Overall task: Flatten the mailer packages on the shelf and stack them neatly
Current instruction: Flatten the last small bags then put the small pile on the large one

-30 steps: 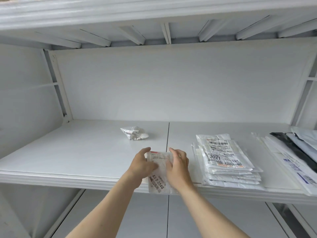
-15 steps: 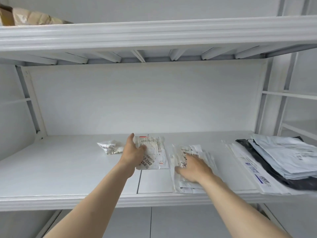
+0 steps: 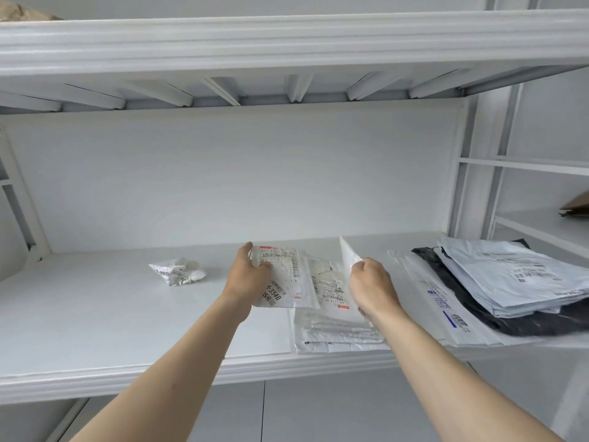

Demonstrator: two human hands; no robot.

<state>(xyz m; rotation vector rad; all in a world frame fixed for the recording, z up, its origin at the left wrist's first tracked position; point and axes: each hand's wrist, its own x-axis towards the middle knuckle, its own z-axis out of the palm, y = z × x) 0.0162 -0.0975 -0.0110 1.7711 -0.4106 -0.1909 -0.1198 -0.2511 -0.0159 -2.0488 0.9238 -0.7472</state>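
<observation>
My left hand [image 3: 247, 277] holds a small white labelled mailer [image 3: 285, 279] by its left edge, just above the white shelf [image 3: 95, 314]. My right hand [image 3: 371, 287] grips the upper mailers of a small stack [image 3: 334, 330] and has lifted them up on their right side, so a white flap [image 3: 349, 256] stands upright. The held mailer overlaps the stack's left edge. A crumpled white mailer [image 3: 177, 271] lies on the shelf to the left, apart from both hands.
A larger pile of grey, black and white mailers [image 3: 503, 282] lies on the shelf's right end, overhanging the front edge. The shelf above [image 3: 287, 39] hangs low overhead. A side shelf [image 3: 541, 224] at the right holds a brown cardboard piece [image 3: 577, 205].
My left hand carried the small mailer right, toward the stack. My right hand, which lay flat on the stack, now grips its upper mailers and has lifted them on one side.
</observation>
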